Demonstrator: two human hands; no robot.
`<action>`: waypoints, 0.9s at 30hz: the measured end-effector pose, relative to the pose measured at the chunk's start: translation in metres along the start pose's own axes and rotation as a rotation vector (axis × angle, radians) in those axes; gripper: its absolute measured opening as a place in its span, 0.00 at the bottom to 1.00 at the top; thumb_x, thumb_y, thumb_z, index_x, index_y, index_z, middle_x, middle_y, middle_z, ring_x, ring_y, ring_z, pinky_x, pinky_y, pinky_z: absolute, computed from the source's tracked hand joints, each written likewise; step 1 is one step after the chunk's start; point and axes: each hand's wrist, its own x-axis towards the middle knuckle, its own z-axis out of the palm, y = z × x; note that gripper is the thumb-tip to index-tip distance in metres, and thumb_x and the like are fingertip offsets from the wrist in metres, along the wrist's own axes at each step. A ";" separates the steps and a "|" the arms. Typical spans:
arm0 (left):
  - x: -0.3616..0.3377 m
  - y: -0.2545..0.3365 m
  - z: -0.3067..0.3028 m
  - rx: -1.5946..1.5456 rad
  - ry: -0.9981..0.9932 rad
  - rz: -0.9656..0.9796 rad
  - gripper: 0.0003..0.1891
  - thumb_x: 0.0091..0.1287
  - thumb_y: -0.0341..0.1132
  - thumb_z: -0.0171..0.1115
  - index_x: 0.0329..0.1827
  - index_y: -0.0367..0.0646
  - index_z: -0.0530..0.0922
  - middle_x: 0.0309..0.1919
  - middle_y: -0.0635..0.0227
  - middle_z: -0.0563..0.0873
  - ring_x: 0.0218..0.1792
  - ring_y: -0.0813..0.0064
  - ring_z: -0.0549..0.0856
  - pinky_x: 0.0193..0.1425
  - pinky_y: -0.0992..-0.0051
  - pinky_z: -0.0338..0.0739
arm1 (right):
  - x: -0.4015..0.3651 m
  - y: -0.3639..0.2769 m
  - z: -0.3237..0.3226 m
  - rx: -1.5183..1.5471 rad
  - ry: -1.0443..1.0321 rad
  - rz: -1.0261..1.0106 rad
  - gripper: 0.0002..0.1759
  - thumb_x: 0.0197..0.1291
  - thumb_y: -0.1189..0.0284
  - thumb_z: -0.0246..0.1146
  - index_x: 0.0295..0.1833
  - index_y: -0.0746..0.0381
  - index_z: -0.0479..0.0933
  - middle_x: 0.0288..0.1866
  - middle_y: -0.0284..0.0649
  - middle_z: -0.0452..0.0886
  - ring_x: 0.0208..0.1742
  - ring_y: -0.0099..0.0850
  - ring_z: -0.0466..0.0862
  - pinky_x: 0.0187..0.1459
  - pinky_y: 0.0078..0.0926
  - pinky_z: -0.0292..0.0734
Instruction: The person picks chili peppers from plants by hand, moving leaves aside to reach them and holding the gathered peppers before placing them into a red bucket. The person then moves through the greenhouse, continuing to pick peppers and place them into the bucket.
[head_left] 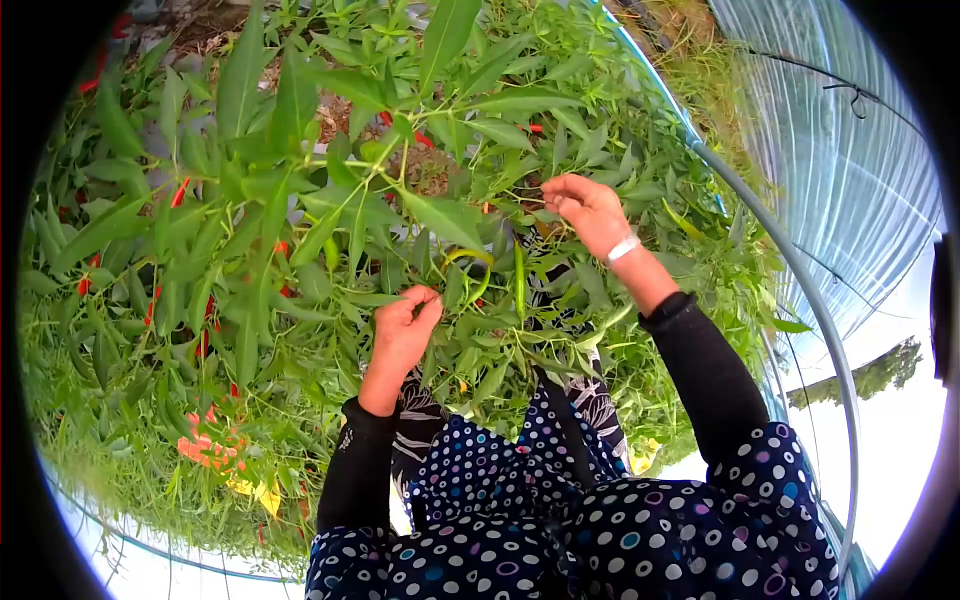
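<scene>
- Left hand (404, 328), fingers curled narrow amid a pepper plant (440, 217); whether it grips anything cannot be told.
- Right hand (592, 214), fingertips nearly pinched, any hold unclear.
- A green pepper (519, 280) hangs between both hands.
- Pale marking (346, 437) on the left black sleeve (357, 480), too small to read.

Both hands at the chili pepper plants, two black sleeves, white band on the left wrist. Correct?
The white band is on the right wrist, not the left; the head view shows it. The rest holds: left hand and right hand at the chili pepper plants, two black sleeves.
</scene>
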 end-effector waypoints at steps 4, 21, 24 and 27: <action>0.014 -0.018 0.002 -0.012 0.003 -0.068 0.08 0.58 0.32 0.59 0.27 0.35 0.74 0.16 0.74 0.69 0.22 0.85 0.67 0.27 0.80 0.65 | 0.047 0.047 0.004 -0.621 0.173 -0.168 0.13 0.50 0.79 0.56 0.42 0.61 0.79 0.39 0.47 0.80 0.41 0.41 0.80 0.47 0.32 0.74; 0.072 -0.016 -0.017 -0.592 0.182 -0.130 0.18 0.58 0.43 0.60 0.39 0.36 0.72 0.30 0.63 0.79 0.33 0.70 0.79 0.41 0.72 0.75 | 0.264 0.296 -0.015 0.030 0.460 0.409 0.13 0.58 0.65 0.54 0.37 0.65 0.75 0.27 0.41 0.75 0.28 0.36 0.75 0.30 0.33 0.71; 0.069 -0.030 -0.033 -0.584 0.144 -0.187 0.24 0.55 0.46 0.61 0.44 0.31 0.72 0.35 0.56 0.80 0.37 0.64 0.80 0.46 0.67 0.73 | 0.225 0.261 -0.025 -0.168 0.275 -0.014 0.13 0.61 0.64 0.53 0.41 0.63 0.75 0.32 0.36 0.76 0.33 0.31 0.77 0.33 0.25 0.72; 0.066 -0.020 -0.045 -0.674 -0.022 -0.007 0.25 0.55 0.45 0.60 0.46 0.31 0.72 0.37 0.54 0.80 0.41 0.63 0.80 0.50 0.66 0.72 | 0.218 0.207 -0.009 0.347 0.103 0.336 0.14 0.56 0.69 0.57 0.47 0.60 0.78 0.24 0.32 0.73 0.24 0.20 0.72 0.28 0.16 0.67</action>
